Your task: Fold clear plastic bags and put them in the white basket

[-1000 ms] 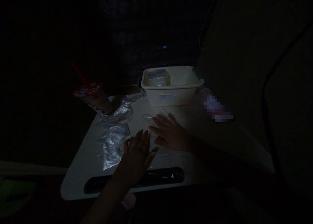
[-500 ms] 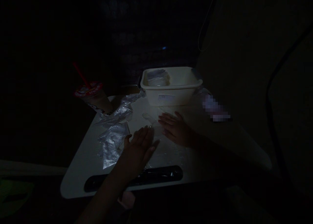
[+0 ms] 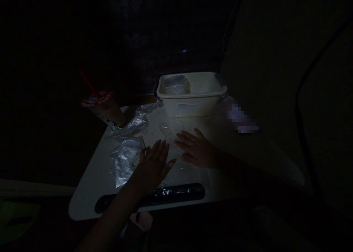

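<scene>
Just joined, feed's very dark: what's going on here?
A person's left hand and right hand are open, palm down, over clear plastic on a white table; contact is hard to judge. Crumpled plastic lies left of the left hand, a lidded cup beyond it. A pale bin behind holds some plastic packaging.

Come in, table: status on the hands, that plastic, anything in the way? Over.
Left fingers, right fingers: open, palms down. Clear plastic sheet: flat on white table, by both. Possible snag: crumpled plastic beside left fingers; white tub farther off.
</scene>
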Tool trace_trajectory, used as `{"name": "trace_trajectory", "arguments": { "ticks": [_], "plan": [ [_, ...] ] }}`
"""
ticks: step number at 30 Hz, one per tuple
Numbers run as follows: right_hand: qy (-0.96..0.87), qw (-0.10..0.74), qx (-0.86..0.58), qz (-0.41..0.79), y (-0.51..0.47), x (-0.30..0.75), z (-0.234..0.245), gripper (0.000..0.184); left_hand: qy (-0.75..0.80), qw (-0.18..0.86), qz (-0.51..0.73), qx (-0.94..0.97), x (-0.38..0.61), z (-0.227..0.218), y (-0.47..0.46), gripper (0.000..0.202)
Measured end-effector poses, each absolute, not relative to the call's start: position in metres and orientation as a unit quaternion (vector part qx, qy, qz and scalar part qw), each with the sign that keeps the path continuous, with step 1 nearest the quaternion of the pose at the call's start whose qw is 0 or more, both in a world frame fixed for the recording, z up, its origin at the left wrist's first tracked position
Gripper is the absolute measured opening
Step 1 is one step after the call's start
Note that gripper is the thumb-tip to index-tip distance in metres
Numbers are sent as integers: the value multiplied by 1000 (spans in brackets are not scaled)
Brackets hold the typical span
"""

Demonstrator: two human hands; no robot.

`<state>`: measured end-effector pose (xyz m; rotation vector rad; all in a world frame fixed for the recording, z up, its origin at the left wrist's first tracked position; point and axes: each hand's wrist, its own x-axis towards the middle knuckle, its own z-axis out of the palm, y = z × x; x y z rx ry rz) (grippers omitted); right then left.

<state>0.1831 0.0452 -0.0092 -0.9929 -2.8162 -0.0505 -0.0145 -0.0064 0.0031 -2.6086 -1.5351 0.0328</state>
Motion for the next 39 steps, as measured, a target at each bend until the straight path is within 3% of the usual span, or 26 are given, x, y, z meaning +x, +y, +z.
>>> {"name": "trace_trajectory", "arguments": {
  "ticks": [39],
  "plan": [
    [-934, 89, -343, 43, 40, 172, 3, 51, -486, 0, 19, -874, -10, -2, 0, 50]
  ]
}}
